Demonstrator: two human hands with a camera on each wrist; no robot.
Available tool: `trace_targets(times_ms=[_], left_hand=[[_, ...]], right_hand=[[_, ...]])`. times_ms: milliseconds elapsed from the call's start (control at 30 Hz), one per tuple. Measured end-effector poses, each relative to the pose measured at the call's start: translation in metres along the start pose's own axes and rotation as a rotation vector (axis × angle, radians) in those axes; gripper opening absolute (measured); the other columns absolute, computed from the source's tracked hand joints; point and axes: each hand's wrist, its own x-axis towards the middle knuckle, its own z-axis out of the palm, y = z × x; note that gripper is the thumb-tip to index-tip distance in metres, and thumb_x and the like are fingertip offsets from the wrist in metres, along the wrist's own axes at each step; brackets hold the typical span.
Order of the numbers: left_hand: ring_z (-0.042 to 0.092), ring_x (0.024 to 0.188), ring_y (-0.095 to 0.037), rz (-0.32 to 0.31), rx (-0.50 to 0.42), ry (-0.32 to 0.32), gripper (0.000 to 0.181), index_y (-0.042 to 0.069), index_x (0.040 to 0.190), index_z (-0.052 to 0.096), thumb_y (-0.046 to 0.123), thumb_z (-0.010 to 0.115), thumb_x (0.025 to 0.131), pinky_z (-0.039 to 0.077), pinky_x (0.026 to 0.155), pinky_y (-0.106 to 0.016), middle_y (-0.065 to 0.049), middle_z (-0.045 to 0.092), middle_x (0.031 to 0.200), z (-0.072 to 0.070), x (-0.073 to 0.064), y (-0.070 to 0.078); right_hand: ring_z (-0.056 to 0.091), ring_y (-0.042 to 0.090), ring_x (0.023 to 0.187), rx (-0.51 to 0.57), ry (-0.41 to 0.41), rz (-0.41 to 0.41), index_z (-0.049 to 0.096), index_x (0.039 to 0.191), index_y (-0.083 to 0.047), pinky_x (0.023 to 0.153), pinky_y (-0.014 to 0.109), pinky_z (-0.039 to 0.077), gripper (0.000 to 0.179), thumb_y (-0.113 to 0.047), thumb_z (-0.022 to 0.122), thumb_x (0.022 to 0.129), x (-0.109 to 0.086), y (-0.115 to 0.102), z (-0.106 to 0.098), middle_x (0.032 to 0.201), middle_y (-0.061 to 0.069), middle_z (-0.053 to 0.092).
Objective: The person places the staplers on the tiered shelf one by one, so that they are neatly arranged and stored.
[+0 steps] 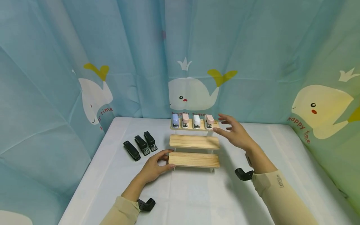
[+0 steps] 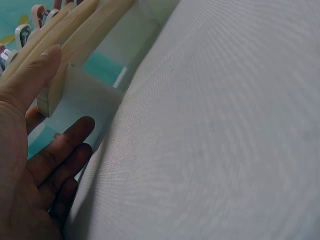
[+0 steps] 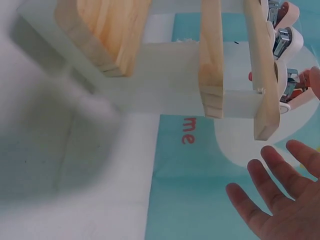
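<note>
A three-tier wooden display stand [image 1: 194, 160] with whitish translucent supports stands on the table. Its bottom board's left end is pinched by my left hand [image 1: 153, 168], thumb along the front edge; the other fingers spread below the board in the left wrist view. On the top board, small staplers stand in a row: a blue one [image 1: 175, 120], a pink one [image 1: 185, 120], a white one [image 1: 196, 122] and another pink stapler [image 1: 209, 121] at the right end. My right hand [image 1: 237, 135] is beside that end, fingers spread, thumb tip close by the last pink stapler.
Three black staplers lie left of the stand: a near one [image 1: 132, 150], a middle one [image 1: 142, 145] and a far one [image 1: 150, 141]. White cloth covers the table [image 1: 191, 197]. A blue curtain [image 1: 146, 62] with whale prints hangs behind and at both sides.
</note>
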Motion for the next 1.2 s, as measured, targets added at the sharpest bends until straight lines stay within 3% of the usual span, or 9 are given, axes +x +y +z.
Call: trace_targets(times_ms=[533, 767, 1200], left_hand=[[0.064, 0.120, -0.017, -0.001, -0.010, -0.004, 0.061, 0.045, 0.141, 0.058, 0.052, 0.082, 0.085, 0.044, 0.108, -0.052, 0.010, 0.071, 0.116, -0.001, 0.001, -0.002], [0.063, 0.122, -0.016, -0.014, -0.014, -0.009, 0.060, 0.051, 0.138, 0.057, 0.054, 0.083, 0.083, 0.043, 0.110, -0.053, 0.011, 0.071, 0.116, -0.001, 0.002, -0.002], [0.062, 0.122, -0.017, -0.015, -0.016, -0.007, 0.059, 0.046, 0.139, 0.059, 0.050, 0.083, 0.085, 0.044, 0.110, -0.051, 0.007, 0.070, 0.119, -0.002, 0.001, 0.002]], right_hand=[[0.041, 0.043, 0.145, -0.057, 0.008, 0.014, 0.033, 0.162, -0.015, 0.115, 0.063, 0.035, 0.075, -0.042, 0.067, 0.101, -0.011, 0.013, -0.006, 0.158, 0.019, 0.043], [0.042, 0.044, 0.144, -0.065, 0.006, 0.026, 0.033, 0.162, -0.013, 0.114, 0.064, 0.034, 0.073, -0.040, 0.066, 0.102, -0.016, 0.015, -0.009, 0.157, 0.021, 0.043], [0.044, 0.046, 0.142, -0.084, 0.029, 0.052, 0.034, 0.161, -0.010, 0.112, 0.064, 0.036, 0.074, -0.040, 0.067, 0.101, -0.026, 0.026, -0.014, 0.155, 0.023, 0.045]])
